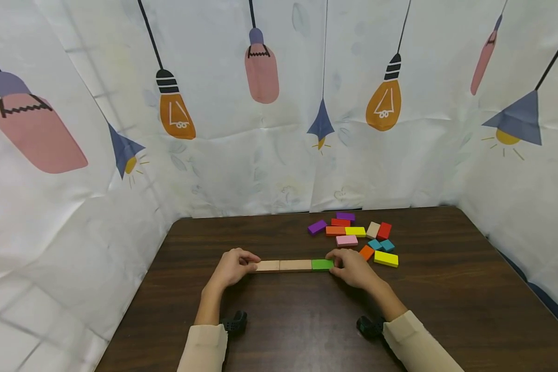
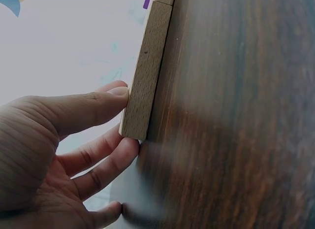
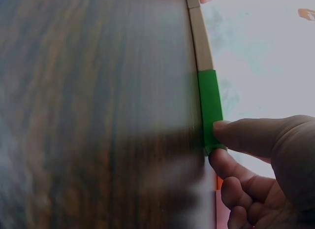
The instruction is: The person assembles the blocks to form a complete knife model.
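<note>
The left hand (image 1: 232,267) pinches the outer end of a tan wooden oblong block (image 1: 267,266), and the right hand (image 1: 353,267) pinches that of a green oblong block (image 1: 322,264). A second tan wooden block (image 1: 295,265) sits between them, all three end to end on the dark brown wood-grain surface (image 1: 302,320); loose multicoloured blocks (image 1: 346,241) lie just beyond the right hand.

From above the near side, the head camera looks forward and down, wide enough for the table (image 1: 297,320) and patterned cloth (image 1: 269,170). The wrist cameras sit close by the left hand (image 1: 232,266) and right hand (image 1: 353,267), tilted sideways, facing along the block row (image 1: 295,265) from opposite ends; both catch its pale blocks (image 3: 200,37)
</note>
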Action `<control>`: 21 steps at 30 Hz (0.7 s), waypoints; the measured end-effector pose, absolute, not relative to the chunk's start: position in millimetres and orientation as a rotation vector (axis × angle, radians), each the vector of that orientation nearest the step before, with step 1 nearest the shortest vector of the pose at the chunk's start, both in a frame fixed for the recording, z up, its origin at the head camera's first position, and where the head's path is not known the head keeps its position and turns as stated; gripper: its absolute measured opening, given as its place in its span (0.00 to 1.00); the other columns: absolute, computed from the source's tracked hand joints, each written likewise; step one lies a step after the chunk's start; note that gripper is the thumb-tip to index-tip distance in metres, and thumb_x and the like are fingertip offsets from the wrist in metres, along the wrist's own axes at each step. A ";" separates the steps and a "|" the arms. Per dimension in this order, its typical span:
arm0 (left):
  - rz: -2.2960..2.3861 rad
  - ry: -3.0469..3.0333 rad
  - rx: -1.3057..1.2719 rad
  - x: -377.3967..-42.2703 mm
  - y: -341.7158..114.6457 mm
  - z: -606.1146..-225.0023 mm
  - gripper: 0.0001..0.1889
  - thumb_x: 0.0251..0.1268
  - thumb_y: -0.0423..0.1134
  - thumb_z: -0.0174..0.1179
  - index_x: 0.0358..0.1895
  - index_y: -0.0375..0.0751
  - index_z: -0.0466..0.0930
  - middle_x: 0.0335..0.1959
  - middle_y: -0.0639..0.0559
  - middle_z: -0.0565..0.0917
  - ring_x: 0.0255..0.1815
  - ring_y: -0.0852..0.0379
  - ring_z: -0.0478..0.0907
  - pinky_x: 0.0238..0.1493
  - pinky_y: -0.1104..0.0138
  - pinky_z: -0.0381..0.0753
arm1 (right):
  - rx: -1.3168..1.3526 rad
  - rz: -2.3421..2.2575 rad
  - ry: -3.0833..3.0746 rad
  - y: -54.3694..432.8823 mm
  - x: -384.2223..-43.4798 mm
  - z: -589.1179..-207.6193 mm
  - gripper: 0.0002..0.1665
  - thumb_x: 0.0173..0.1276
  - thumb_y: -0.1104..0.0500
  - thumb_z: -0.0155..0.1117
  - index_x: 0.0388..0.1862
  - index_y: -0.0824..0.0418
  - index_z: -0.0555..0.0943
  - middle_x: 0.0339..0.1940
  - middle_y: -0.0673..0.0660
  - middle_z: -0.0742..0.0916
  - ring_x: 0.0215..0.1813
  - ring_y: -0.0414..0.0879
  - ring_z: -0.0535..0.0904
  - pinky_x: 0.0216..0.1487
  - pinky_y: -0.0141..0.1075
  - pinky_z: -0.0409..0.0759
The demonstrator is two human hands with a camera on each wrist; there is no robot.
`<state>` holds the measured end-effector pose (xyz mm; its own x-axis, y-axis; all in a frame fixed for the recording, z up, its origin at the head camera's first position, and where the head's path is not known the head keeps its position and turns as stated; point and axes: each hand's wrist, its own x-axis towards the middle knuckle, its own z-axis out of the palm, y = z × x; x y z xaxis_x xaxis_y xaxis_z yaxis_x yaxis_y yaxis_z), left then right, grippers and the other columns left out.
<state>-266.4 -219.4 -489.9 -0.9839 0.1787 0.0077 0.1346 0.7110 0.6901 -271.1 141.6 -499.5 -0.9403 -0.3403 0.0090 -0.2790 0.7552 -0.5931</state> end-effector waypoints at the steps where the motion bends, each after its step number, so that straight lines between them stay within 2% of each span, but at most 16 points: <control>1: 1.139 2.853 0.263 -266.3 -220.0 -489.8 0.06 0.66 0.36 0.69 0.42 0.51 0.92 0.42 0.53 0.84 0.39 0.58 0.77 0.42 0.60 0.80 | -0.507 -0.938 2.846 141.1 -271.1 -499.7 0.15 0.67 0.60 0.73 0.53 0.55 0.86 0.28 0.48 0.80 0.31 0.42 0.72 0.34 0.35 0.71; 21: 1.155 2.842 0.253 -265.7 -221.3 -489.4 0.06 0.66 0.35 0.69 0.42 0.50 0.92 0.41 0.53 0.84 0.38 0.58 0.77 0.41 0.61 0.79 | -0.495 -1.002 2.778 145.8 -271.2 -497.9 0.16 0.68 0.59 0.72 0.54 0.54 0.85 0.32 0.48 0.81 0.31 0.43 0.73 0.33 0.34 0.72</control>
